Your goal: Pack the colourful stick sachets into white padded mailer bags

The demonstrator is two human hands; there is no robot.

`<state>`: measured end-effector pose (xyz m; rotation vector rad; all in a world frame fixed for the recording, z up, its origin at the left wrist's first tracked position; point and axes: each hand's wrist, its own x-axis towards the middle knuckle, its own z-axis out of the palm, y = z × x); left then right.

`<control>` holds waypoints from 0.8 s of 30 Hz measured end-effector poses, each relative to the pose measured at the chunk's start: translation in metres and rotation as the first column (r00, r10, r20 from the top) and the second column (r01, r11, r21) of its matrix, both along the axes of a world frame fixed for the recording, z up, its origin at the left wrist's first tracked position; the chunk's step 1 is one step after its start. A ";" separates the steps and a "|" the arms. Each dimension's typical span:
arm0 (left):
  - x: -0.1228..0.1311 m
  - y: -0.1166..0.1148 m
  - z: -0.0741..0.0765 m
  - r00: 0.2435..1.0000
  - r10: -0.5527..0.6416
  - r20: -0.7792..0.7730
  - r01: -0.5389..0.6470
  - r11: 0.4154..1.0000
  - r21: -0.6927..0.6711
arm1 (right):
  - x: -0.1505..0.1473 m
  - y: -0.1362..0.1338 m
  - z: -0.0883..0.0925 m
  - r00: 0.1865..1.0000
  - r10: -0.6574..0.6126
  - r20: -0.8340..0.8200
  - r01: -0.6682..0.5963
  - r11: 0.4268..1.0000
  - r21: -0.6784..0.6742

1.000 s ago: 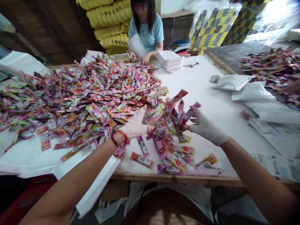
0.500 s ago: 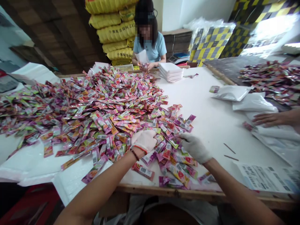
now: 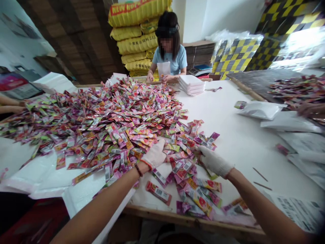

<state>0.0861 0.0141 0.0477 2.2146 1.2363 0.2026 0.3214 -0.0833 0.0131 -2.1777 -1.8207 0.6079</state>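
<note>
A large heap of small flat sachets (image 3: 122, 118), pink, purple, orange and green with fruit pictures and barcodes, covers the white table. My left hand (image 3: 155, 154), in a white glove, reaches into the near edge of the heap, its fingers and thumb closed about a yellow-green sachet (image 3: 172, 147). Over the right side of the heap is my gloved right hand (image 3: 214, 160), its fingers curled in among sachets; what lies between the fingertips is hidden. Looser sachets (image 3: 199, 198) are spread between my wrists, and one red sachet (image 3: 158, 193) lies apart near the table edge.
Across the table a person (image 3: 172, 57) holds a white pouch (image 3: 164, 68) beside a stack of white pouches (image 3: 191, 84). Filled white pouches (image 3: 261, 110) and another person's hand (image 3: 311, 110) are at right. Another person's hand (image 3: 11, 105) reaches in from the left. Flat white pouches (image 3: 43, 173) lie front left.
The view has shifted slightly. Both my hands remain at the near side of the heap. The right-hand co-worker's hand has moved farther back, and another person's hand has appeared at the left.
</note>
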 end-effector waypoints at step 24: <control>-0.005 0.013 -0.002 0.991 0.056 -0.119 -0.055 0.998 0.009 | -0.007 0.055 0.009 0.990 -0.046 0.137 0.048 0.999 -0.017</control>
